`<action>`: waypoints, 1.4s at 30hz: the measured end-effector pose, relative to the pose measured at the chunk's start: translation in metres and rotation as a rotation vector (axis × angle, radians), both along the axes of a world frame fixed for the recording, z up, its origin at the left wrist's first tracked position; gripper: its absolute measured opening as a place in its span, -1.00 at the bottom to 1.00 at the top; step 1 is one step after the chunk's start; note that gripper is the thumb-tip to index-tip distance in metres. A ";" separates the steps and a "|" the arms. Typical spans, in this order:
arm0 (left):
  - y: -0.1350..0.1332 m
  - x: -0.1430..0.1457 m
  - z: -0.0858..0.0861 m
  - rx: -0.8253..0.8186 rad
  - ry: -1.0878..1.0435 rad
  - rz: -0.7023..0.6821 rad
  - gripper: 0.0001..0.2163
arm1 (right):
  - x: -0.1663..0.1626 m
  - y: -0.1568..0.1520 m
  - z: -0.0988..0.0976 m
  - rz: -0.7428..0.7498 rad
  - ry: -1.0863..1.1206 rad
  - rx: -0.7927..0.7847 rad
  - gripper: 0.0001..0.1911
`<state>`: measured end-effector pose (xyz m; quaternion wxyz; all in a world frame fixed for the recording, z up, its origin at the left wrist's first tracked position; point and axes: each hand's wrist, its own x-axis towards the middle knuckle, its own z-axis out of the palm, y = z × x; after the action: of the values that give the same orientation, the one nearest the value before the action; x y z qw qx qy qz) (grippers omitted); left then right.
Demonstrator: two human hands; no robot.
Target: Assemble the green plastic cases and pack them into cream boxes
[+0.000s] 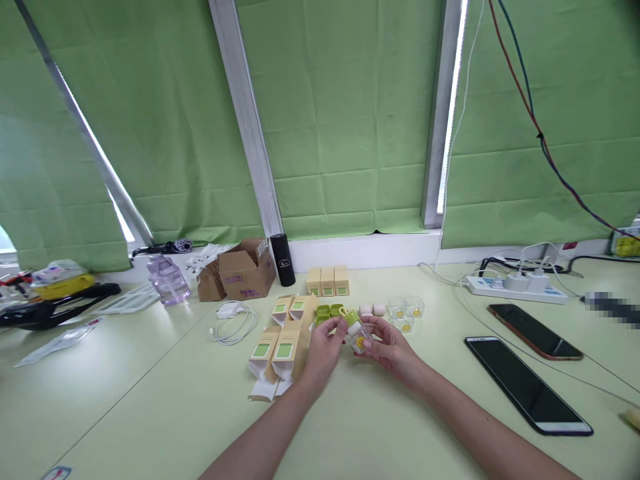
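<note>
On the table (165, 393), open-flapped boxes (293, 340) are being set out at the left and upright boxes (327, 283) at the back, packing apparently being left over. Above it, a bottle (355, 329) is being pinched between the fingertips of the left hand (324, 343) and right hand (393, 347), seemingly nearly assembled. Beyond, clear cups (415, 307), green caps (337, 311) and pale pieces (379, 310) are being left loose, presumably unfitted.

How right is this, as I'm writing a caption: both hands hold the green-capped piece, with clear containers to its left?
The left hand and right hand do hold the green-capped piece, but the head view shows the clear containers to its right, not left.
</note>
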<state>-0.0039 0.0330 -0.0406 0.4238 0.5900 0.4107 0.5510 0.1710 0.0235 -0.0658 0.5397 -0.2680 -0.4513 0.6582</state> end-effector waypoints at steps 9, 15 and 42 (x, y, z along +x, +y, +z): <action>-0.001 0.000 0.002 -0.001 0.011 0.016 -0.53 | 0.001 -0.003 0.005 0.012 0.014 -0.010 -0.40; -0.001 0.000 0.001 -0.018 0.028 0.024 -0.49 | 0.000 -0.001 0.002 0.013 0.019 -0.006 -0.40; -0.007 -0.001 0.003 -0.064 -0.039 -0.091 -0.54 | 0.001 0.005 -0.010 0.013 -0.023 0.056 -0.33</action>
<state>-0.0045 0.0257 -0.0376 0.4749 0.5836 0.3923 0.5291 0.1720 0.0286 -0.0756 0.5375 -0.2575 -0.4776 0.6455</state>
